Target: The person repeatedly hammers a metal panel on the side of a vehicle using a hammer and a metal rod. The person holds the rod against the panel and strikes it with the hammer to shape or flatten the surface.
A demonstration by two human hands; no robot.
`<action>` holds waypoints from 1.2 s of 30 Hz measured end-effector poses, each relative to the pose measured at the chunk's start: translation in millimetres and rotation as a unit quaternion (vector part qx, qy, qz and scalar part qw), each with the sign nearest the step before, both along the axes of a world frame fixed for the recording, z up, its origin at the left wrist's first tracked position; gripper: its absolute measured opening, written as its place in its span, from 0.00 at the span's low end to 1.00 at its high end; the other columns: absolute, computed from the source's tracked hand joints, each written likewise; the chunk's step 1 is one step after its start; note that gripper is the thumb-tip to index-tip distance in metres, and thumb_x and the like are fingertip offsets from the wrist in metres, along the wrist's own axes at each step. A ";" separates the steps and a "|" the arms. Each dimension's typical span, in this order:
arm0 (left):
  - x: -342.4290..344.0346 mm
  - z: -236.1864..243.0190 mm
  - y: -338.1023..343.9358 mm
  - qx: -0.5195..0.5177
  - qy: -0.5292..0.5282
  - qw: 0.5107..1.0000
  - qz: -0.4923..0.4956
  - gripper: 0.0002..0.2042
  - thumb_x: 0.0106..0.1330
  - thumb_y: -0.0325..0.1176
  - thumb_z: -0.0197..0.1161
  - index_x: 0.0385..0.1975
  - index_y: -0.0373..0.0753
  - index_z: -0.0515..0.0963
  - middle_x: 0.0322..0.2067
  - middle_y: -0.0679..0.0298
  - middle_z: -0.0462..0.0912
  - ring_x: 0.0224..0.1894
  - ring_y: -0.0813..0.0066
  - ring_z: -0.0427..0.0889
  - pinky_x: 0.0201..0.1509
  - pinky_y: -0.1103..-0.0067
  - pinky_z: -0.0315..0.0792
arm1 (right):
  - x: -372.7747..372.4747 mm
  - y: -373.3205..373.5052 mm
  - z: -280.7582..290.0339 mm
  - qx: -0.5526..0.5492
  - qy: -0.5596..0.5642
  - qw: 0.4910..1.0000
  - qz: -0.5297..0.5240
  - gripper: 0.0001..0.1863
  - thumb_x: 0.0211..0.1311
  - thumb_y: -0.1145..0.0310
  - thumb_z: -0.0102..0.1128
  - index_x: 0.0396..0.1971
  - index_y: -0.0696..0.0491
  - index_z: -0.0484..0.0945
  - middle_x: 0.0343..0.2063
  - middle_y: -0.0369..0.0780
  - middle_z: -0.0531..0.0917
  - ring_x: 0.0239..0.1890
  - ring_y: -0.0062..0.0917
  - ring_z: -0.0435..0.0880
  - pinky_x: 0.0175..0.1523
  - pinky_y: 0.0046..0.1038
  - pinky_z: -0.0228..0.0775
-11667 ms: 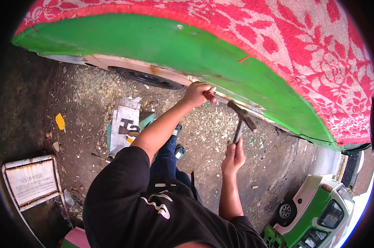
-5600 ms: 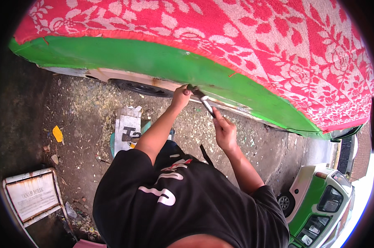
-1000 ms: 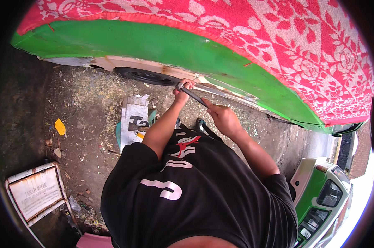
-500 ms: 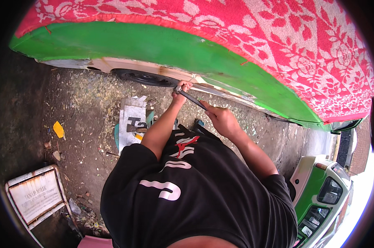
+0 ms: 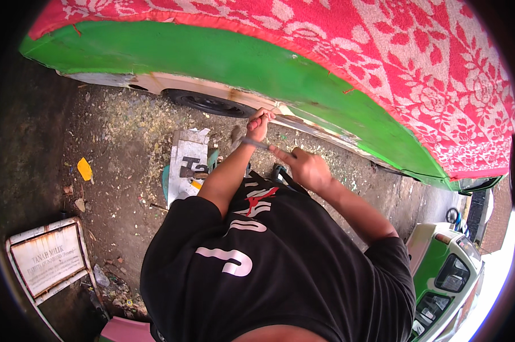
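Observation:
At the lower edge of the green car's (image 5: 212,62) body, by the pale, rusty sill (image 5: 309,126), my left hand (image 5: 260,126) is closed in a fist. Something reddish shows in that fist, but its kind is hidden. My right hand (image 5: 311,170) grips the handle of a hammer (image 5: 258,144). Motion smears the hammer, and its head end lies over my left wrist, on the near side of the fist. The car's dark wheel (image 5: 212,104) is just left of my left hand.
A red and white floral cloth (image 5: 405,74) covers the car's top. Beside my left forearm lies a printed board (image 5: 183,154) with tools on it. A yellow scrap (image 5: 85,169) and a rusty-framed sign (image 5: 49,259) are at left. Another green and white vehicle (image 5: 440,268) stands at right.
The hammer has swung back from my left fist toward me, and my right hand has shifted slightly with it. My left hand stays at the sill; the whole view has moved a little.

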State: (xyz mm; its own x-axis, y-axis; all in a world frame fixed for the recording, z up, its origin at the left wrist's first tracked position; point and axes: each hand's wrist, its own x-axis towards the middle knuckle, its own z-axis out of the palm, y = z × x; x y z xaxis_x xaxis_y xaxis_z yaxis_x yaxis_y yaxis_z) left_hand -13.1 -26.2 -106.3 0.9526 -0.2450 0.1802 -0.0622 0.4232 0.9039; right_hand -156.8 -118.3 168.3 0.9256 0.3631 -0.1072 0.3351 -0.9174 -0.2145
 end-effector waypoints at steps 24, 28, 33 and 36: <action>-13.2 -13.0 -14.1 0.051 -0.035 0.998 0.027 0.07 0.70 0.23 0.49 0.28 0.35 0.71 0.31 0.61 0.82 0.35 0.76 0.78 0.43 0.78 0.72 | -6.1 -20.5 -11.1 -0.039 -0.007 0.999 0.001 0.34 0.56 0.76 0.52 0.64 0.33 0.71 0.22 0.40 0.75 0.17 0.33 0.78 0.22 0.36 0.75; -19.6 -10.1 -18.7 0.091 -0.032 0.995 0.027 0.09 0.72 0.24 0.50 0.26 0.36 0.69 0.31 0.62 0.79 0.38 0.77 0.76 0.47 0.80 0.71 | -13.7 -19.7 -12.5 -0.014 -0.021 1.000 -0.012 0.34 0.56 0.77 0.52 0.64 0.34 0.71 0.21 0.40 0.75 0.17 0.34 0.79 0.21 0.37 0.74; -27.6 -1.3 -5.9 0.061 -0.117 0.991 -0.028 0.07 0.69 0.17 0.49 0.28 0.34 0.68 0.34 0.60 0.80 0.38 0.77 0.75 0.49 0.81 0.69 | -23.4 -10.9 1.1 0.029 -0.023 0.999 -0.038 0.33 0.57 0.76 0.53 0.63 0.31 0.72 0.21 0.39 0.75 0.20 0.36 0.80 0.24 0.37 0.77; -23.6 -9.7 -1.1 0.072 -0.118 0.990 -0.004 0.07 0.68 0.16 0.48 0.28 0.34 0.69 0.35 0.61 0.80 0.38 0.77 0.75 0.49 0.82 0.69 | -28.2 -13.6 -1.2 0.035 -0.007 0.997 -0.072 0.31 0.58 0.75 0.53 0.62 0.32 0.74 0.21 0.39 0.75 0.21 0.36 0.80 0.26 0.38 0.77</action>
